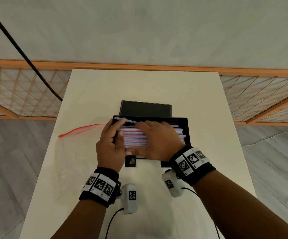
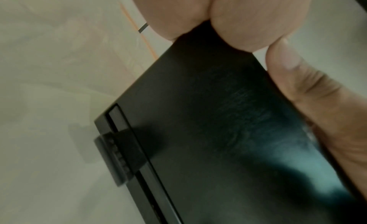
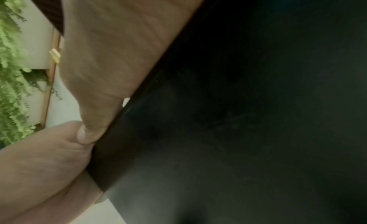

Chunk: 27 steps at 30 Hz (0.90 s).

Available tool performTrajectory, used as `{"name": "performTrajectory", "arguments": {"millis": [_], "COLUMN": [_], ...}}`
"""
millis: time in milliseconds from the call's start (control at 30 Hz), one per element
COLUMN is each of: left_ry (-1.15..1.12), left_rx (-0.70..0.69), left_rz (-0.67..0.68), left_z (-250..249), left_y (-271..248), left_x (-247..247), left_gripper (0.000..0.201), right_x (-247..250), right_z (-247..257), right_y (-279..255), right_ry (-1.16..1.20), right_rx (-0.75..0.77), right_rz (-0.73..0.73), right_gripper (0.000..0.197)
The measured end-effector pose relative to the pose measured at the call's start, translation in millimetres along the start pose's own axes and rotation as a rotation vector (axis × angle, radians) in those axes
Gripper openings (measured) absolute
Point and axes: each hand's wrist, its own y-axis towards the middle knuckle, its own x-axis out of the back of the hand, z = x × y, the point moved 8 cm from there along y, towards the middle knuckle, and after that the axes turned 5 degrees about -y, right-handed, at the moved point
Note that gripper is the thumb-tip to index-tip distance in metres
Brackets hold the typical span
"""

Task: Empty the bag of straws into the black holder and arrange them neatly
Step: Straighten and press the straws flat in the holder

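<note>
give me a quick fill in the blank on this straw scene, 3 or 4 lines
1. The straws lie in the black ____.
2. The empty bag with the red zip lies on the table to the ____ of the holder.
3. The right hand rests flat on top of the ____.
4. The left hand is at the holder's ____ end.

Missing words: holder; left; straws; left

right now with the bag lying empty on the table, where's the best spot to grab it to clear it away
Probably the red zip strip along the far edge of the bag, pinched from above. The clear film lies flat and limp on the table, so it gives little to hold, while the strip is a stiffer raised line. Come from the left, since both hands are at the black holder to its right.
</note>
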Motion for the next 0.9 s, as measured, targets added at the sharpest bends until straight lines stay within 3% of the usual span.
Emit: {"name": "performTrajectory", "arguments": {"millis": [100,333,533,700,900], "left_ry": [-0.018,0.04,0.112,0.236,0.363], "left_rx": [0.014,-0.112,-0.146,-0.084,-0.136], "left_rz": [-0.016,-0.06,-0.064,0.051,0.168], "left_z": [0.3,-7.5,-27.5,-27.6,-23.9], "left_y": [-1.0,-2.8,5.7,49.9,76.2], "left_x": [0.4,1.5,13.6,21.4,14.7], "left_gripper": [0.035,0.035,0.024,0.033,0.017], "right_x": [4.4,-1.5,10.5,17.9,24.1], "right_z": [2.6,6.6,2.6,-13.7,-22.7], "right_y": [-5.3,-22.1,-29.2,-44.7,-49.3], "right_ry": [-0.016,0.008,0.018,0.031,0.163], "right_rx": [0.003,-0.027,-0.076,-0.213,-0.26], "right_rz": [-0.062,-0.052,-0.133,-0.233,-0.355], "right_gripper": [0.083,0.075,0.065,0.05,0.035]}}
